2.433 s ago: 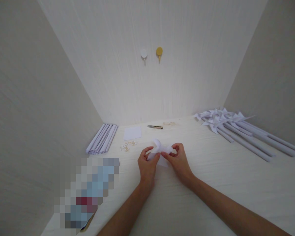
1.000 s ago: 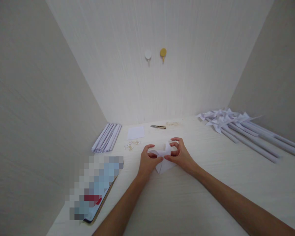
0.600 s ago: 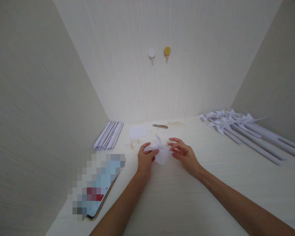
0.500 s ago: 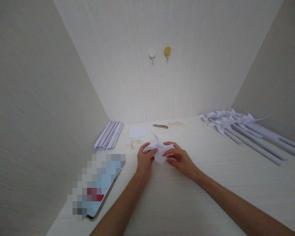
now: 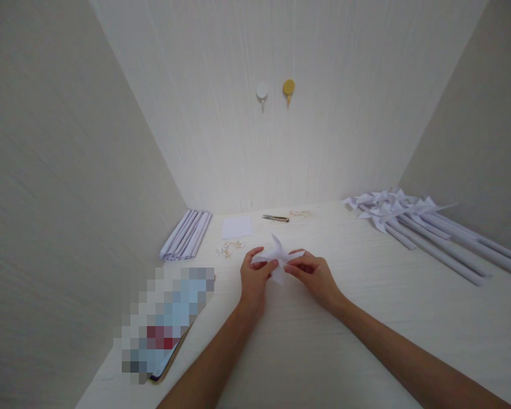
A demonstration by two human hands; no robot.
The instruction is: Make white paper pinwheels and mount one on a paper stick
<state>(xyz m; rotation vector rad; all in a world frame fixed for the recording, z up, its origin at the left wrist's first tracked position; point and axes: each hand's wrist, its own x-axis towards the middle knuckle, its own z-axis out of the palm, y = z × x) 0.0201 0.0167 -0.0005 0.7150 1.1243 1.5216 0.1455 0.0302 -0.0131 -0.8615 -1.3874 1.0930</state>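
A white paper pinwheel [image 5: 277, 247] is between my two hands, its curved blades pointing up, down and to both sides. My left hand [image 5: 255, 277] grips it from the left, thumb pressed near the centre and fingers behind. From the right, my right hand [image 5: 313, 274] pinches the paper close to the middle. The fingers partly cover the folded centre. Beyond my left hand lie small cut swab pieces [image 5: 227, 248] with white tips and a square white sheet of paper [image 5: 237, 227].
Thread snips [image 5: 276, 218] lie at the back beside thin pale bits [image 5: 300, 213]. Rolled paper sticks [image 5: 186, 234] are stacked at the left. A blurred phone [image 5: 174, 324] lies nearer. Finished pinwheels [image 5: 383, 211] on paper sticks are piled at the right, and two hooks are on the wall.
My right fingers have closed in on the pinwheel's centre. The lower-right part of the paper is now folded inward, so the blades show a narrower, curled shape.
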